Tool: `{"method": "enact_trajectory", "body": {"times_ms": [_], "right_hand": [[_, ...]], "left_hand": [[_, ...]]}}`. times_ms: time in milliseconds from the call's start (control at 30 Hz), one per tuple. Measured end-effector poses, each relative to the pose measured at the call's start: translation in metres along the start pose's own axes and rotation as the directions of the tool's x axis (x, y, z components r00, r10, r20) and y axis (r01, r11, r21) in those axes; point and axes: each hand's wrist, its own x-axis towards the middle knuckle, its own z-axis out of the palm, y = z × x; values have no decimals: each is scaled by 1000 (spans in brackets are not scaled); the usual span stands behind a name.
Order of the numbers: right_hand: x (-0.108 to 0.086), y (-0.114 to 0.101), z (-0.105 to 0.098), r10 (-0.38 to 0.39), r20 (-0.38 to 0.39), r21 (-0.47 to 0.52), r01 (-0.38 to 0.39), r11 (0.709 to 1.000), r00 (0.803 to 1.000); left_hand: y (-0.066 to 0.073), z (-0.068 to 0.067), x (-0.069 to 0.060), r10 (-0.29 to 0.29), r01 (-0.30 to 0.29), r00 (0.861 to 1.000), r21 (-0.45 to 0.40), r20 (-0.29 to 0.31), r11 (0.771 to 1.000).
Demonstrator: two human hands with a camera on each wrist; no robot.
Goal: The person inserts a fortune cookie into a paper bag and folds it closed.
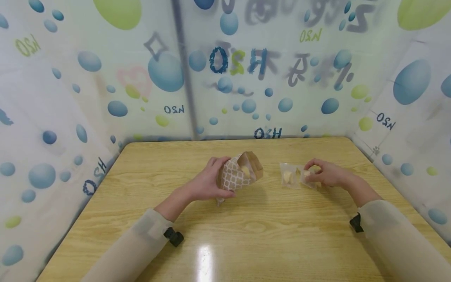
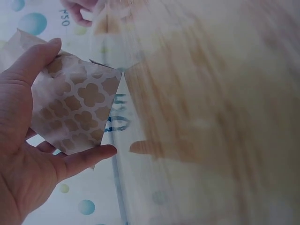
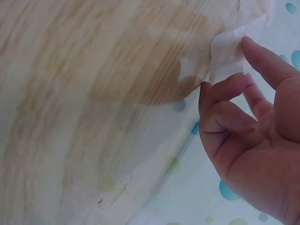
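Note:
My left hand [image 1: 208, 182] grips a brown paper bag [image 1: 233, 178] with a white lattice print, thumb on one side and fingers on the other. The bag is tilted, its open mouth towards the right, and something pale shows inside. In the left wrist view the printed side of the bag [image 2: 84, 101] faces the camera. To the right, my right hand [image 1: 327, 174] pinches a small clear packet [image 1: 305, 179] with a pale piece in it. A similar clear packet [image 1: 288, 177] lies on the table just left of it. The right wrist view shows the pinched packet [image 3: 227, 51] near the fingertips.
The wooden table [image 1: 246, 243] reaches back to a printed curtain [image 1: 225, 98] with blue and green dots. Curtain panels also stand at the left and right sides. Dark wrist cameras [image 1: 174, 236] are strapped at both sleeves.

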Motion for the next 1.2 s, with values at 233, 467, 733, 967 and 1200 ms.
{"method": "enact_trajectory", "body": {"times_ms": [233, 467, 733, 967, 1200], "right_hand": [[-1, 3, 1, -13, -42, -28, 12, 1000, 999], [-5, 4, -2, -74, -201, -16, 73, 997, 977], [-10, -27, 1, -149, -240, 57, 168, 984, 959], [-22, -78, 14, -249, -213, 122, 279, 953, 945], [-30, -109, 27, -344, -195, 89, 366, 926, 918]], "left_hand": [[2, 0, 0, -15, 15, 1000, -1, 4, 1000], [1, 1, 0, -29, 29, 1000, 4, 4, 1000], [1, 1, 1, -34, 34, 999, 1, 12, 999], [0, 1, 1, -36, 36, 999, 6, 12, 999], [0, 0, 1, -37, 37, 999, 1, 15, 999]]}}
